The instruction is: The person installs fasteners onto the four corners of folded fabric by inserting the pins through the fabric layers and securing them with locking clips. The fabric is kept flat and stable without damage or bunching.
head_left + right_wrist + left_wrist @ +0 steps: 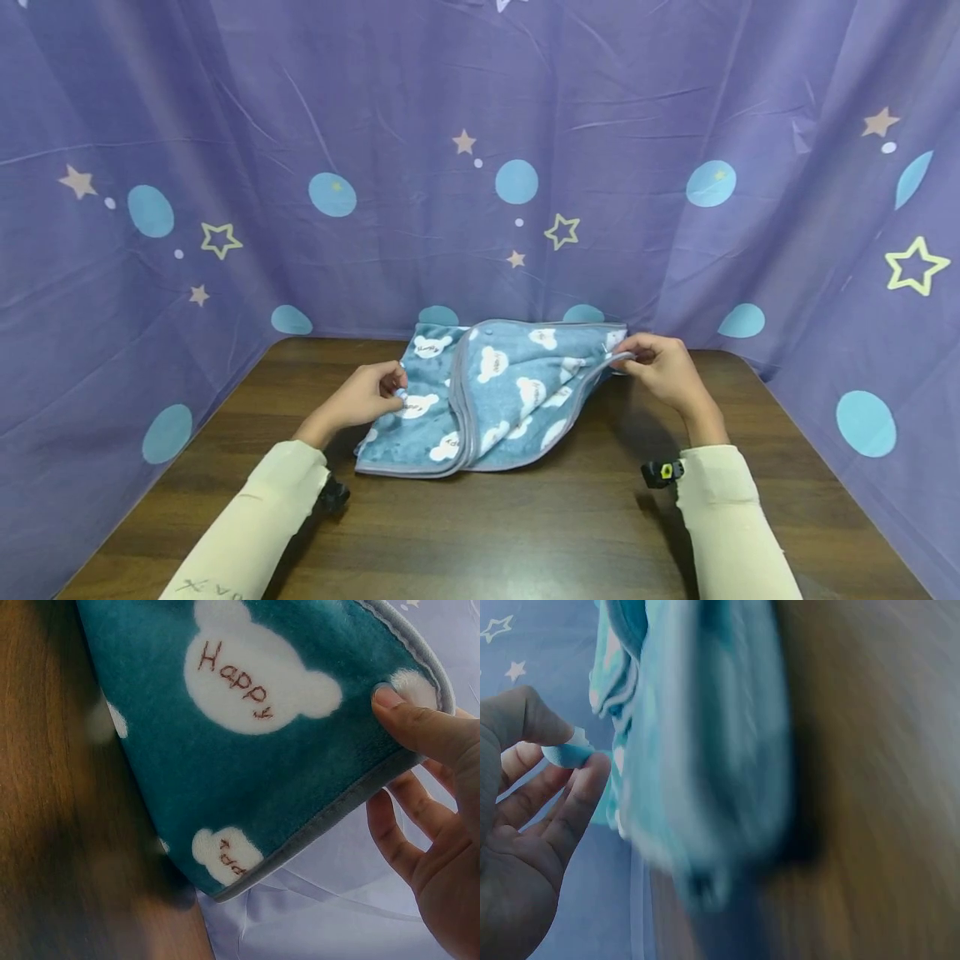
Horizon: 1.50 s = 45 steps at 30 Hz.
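A teal fleece blanket (510, 417) with white bear heads and grey edging lies folded on the table, its right part overlapping the left in layers. My left hand (366, 393) is at the blanket's left side, thumb and fingertips pinching a small light-blue and white bit of fabric (568, 754). At the right end my right hand (663, 371) pinches the blanket's edge and holds it up off the table. In the right wrist view the thumb (420, 724) presses on top near a rounded corner, other fingers beneath. "Happy" is written on one bear head (255, 682).
The dark wooden table (480, 533) runs back to a purple curtain (420, 125) printed with stars and blue dots, which also closes off both sides. Black straps with small devices (662, 473) sit at both wrists, by the pale sleeves (727, 508).
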Motion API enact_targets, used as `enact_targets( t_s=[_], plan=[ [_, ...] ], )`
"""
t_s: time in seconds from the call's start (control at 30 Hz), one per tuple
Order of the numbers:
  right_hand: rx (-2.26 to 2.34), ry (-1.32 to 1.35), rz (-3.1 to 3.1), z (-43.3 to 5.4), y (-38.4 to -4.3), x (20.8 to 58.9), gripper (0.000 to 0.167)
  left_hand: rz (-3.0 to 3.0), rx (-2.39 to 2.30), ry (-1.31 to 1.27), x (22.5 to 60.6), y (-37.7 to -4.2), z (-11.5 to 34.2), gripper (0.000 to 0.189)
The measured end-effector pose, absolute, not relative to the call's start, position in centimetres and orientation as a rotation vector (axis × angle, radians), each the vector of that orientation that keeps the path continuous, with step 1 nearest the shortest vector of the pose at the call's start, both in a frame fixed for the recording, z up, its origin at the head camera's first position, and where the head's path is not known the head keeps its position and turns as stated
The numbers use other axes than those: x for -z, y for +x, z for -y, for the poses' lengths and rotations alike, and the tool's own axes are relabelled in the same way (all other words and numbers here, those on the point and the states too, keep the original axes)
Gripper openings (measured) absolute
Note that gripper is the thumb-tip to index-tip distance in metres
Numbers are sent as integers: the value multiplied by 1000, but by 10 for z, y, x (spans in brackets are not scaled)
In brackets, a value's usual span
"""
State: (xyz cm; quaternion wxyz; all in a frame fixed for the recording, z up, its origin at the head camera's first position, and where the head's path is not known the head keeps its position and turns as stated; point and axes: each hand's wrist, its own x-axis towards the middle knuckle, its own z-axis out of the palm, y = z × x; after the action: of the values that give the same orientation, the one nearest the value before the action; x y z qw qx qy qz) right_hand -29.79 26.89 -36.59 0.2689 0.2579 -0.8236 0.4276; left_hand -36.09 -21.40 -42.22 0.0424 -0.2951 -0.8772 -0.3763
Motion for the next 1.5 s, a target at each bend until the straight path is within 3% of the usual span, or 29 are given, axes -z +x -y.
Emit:
enact_targets(
  t_s=[0.7,1.5],
  plan=[
    [-1050,725,2293,-281,-324,387,22,2572,1450,-777,409,-383,91,20],
    [-982,799,2350,-272,-329,390,22,2333,1904,-673,401,-375,-30,23]
  ],
)
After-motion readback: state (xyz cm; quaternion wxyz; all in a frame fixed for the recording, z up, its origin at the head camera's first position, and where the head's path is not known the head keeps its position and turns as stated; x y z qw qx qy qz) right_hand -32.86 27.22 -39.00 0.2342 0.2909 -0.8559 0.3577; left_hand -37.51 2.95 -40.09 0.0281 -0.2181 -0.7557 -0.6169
